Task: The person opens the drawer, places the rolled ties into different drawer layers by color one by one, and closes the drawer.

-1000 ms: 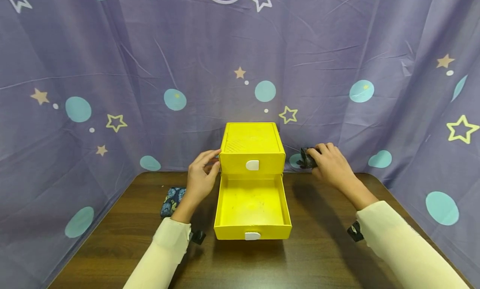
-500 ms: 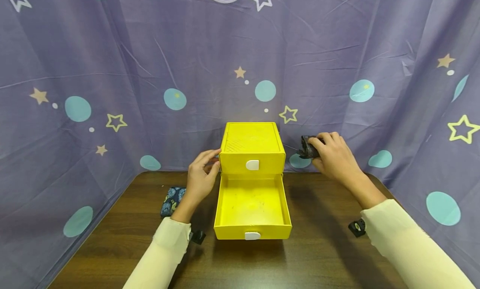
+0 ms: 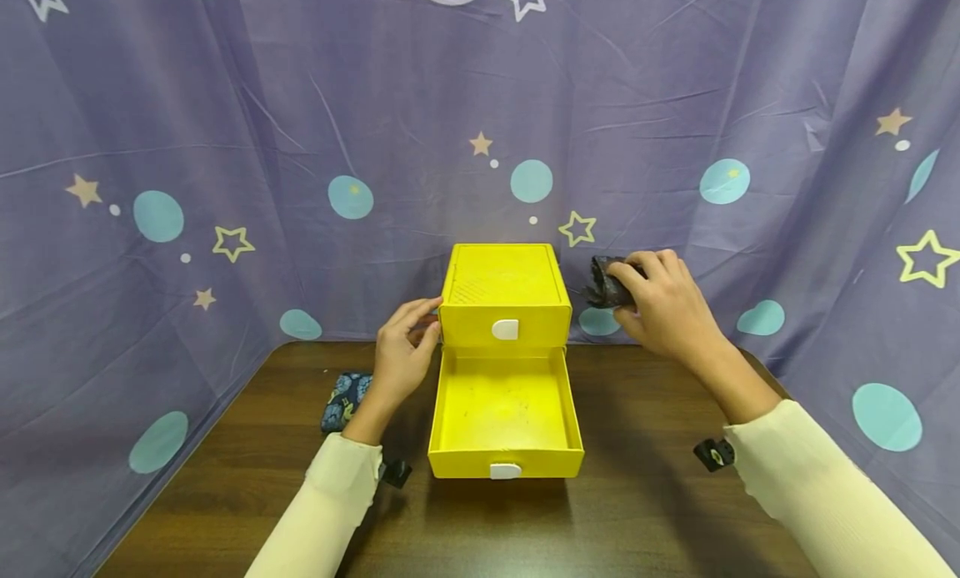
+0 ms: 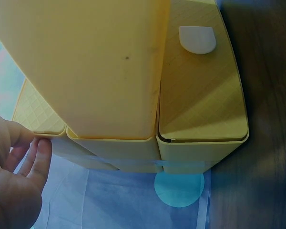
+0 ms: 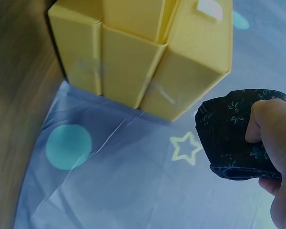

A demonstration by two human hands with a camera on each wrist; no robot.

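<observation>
A yellow drawer unit (image 3: 506, 276) with white handles stands centred near the back of the table, its middle drawer (image 3: 506, 464) pulled out. My left hand (image 3: 401, 353) touches the unit's left side near the top drawer, fingers extended; the left wrist view shows the fingertips (image 4: 43, 143) right at the top tier's edge. Up to the right of the unit, my right hand (image 3: 663, 303) grips a dark, floral-patterned rolled cloth (image 3: 609, 282), held in the air. Leafy flowers and a rolled end of the cloth (image 5: 229, 129) show in the right wrist view.
A dark blue floral folded cloth (image 3: 345, 401) lies on the brown wooden table (image 3: 255, 478), left of the unit and partly behind the left wrist. A purple curtain (image 3: 645, 103) with stars and dots hangs close behind and at both sides.
My right hand has risen with the dark floral cloth, which has also shifted slightly left toward the drawer unit. The left hand and the pulled-out drawer have stayed in place.
</observation>
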